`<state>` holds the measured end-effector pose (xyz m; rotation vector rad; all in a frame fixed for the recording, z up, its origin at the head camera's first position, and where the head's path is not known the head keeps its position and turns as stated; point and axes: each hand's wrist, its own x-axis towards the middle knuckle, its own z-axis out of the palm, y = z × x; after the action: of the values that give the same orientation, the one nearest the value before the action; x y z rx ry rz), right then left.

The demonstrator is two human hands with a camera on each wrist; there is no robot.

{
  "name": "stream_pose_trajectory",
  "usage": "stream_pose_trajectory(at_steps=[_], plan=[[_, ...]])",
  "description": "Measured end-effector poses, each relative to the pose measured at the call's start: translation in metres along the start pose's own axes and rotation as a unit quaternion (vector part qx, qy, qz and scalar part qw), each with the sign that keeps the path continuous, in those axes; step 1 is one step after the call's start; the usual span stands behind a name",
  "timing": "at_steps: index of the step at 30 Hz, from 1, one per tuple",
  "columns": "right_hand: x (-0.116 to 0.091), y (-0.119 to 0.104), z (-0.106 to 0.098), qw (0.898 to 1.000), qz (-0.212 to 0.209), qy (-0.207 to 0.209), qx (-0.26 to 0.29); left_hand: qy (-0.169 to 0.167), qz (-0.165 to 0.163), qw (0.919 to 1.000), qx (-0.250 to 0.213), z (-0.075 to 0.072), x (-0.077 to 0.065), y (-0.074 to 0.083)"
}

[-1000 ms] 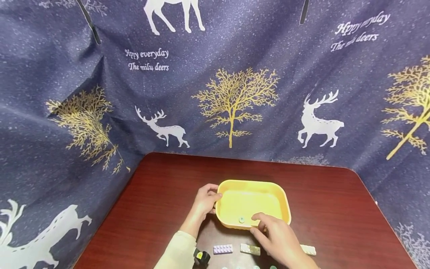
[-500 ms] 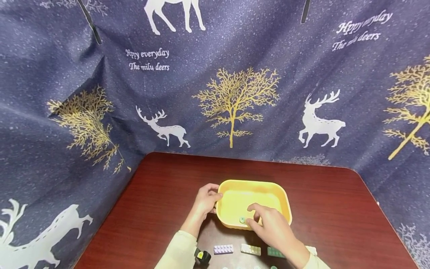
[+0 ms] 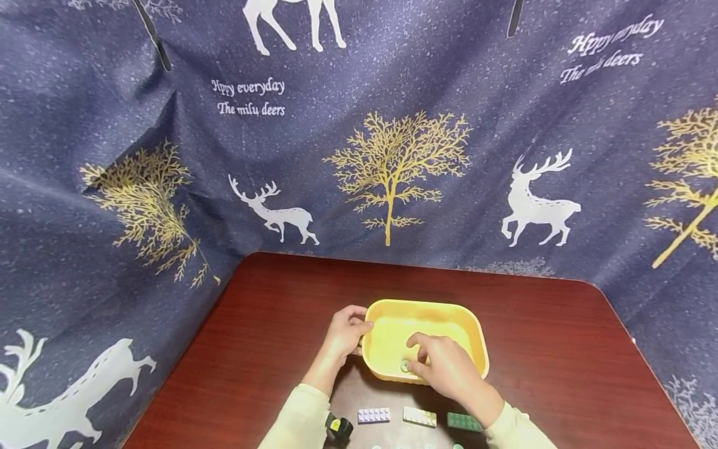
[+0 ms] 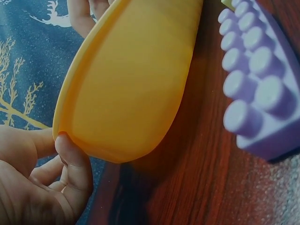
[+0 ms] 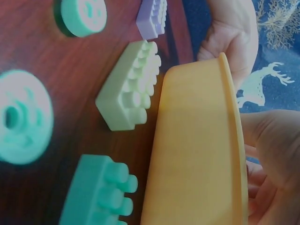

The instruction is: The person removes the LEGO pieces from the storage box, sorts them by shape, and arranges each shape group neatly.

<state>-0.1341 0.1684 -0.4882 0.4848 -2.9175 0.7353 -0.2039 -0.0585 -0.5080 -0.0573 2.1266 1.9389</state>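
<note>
A yellow plastic basin stands on the table. My left hand grips its left rim, thumb over the edge and fingers outside; in the left wrist view the thumb lies against the rim. My right hand reaches over the front rim into the basin, index finger and thumb bent with a gap between. A small green toy wheel lies in the basin by that thumb; whether they touch I cannot tell. In the right wrist view the basin wall hides the right fingertips.
A purple brick, a pale yellow-green brick and a green brick line up before the basin. Several toy wheels, one large in the right wrist view, lie nearer me. A patterned cloth hangs behind the table.
My right hand has moved from the basin's front rim further inside, toward the wheel, uncovering the green brick. The left hand stays on the left rim.
</note>
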Motion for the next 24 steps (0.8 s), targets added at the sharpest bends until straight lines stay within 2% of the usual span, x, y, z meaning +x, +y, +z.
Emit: stream_pose_trajectory(at_steps=[10,16,24], plan=[[0.012,0.007,0.003,0.998,-0.029,-0.047,0.003,-0.005,-0.005,1.0,-0.002,-0.001,0.001,-0.002],[0.018,0.008,0.008,0.998,-0.04,-0.046,0.008,-0.002,0.0,1.0,0.006,-0.002,0.001,-0.001],[0.024,0.011,0.015,0.998,-0.03,-0.056,-0.005,0.004,-0.004,1.0,0.005,0.001,0.002,-0.003]])
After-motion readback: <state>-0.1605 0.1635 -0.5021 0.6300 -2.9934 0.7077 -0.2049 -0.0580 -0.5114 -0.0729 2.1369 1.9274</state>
